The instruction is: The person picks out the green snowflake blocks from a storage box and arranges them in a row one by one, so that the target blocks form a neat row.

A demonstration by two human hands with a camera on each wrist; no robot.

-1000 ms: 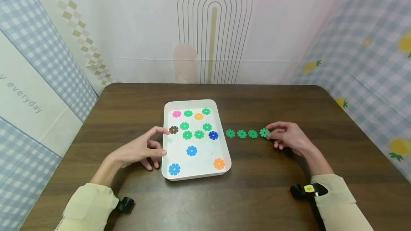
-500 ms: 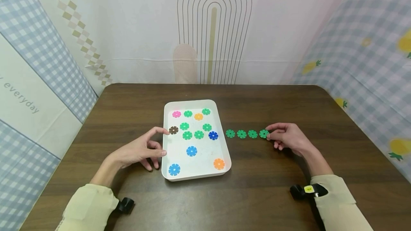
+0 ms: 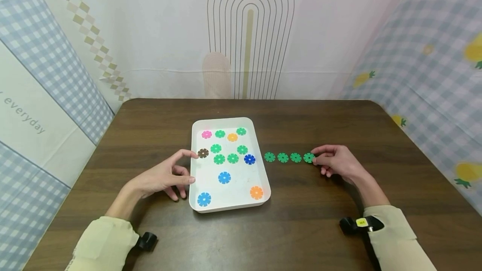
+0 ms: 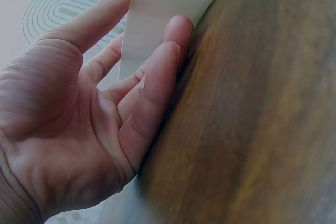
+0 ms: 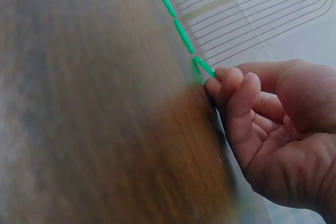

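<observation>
My left hand (image 3: 162, 177) holds the left rim of a white tray (image 3: 229, 204). Thumb and index fingertips lie on the rim; in the left wrist view, other fingers (image 4: 160, 72) rest against its outer wall. My right hand (image 3: 337, 162) pinches a green notched interlocking disc (image 3: 308, 157) at its right edge. The right wrist view shows that disc (image 5: 205, 67) tilted, its held side raised off the table. It ends a row with several green discs (image 3: 283, 157) lying flat to the tray's right. Inside the tray lie green, pink, orange, brown and blue discs, a brown disc (image 3: 203, 153) nearest my left index.
A dark wooden table (image 3: 293, 229) carries everything. Behind it hangs a pale patterned cloth (image 3: 158, 32), with a blue checked cloth (image 3: 418, 95) at the right side. Both wrists wear black cameras, seen at the left cuff (image 3: 147, 241) and right cuff (image 3: 391, 225).
The pinched green disc has come down slightly, level with the row, and my right hand lowered a little with it. My left hand and the tray stay in place.
</observation>
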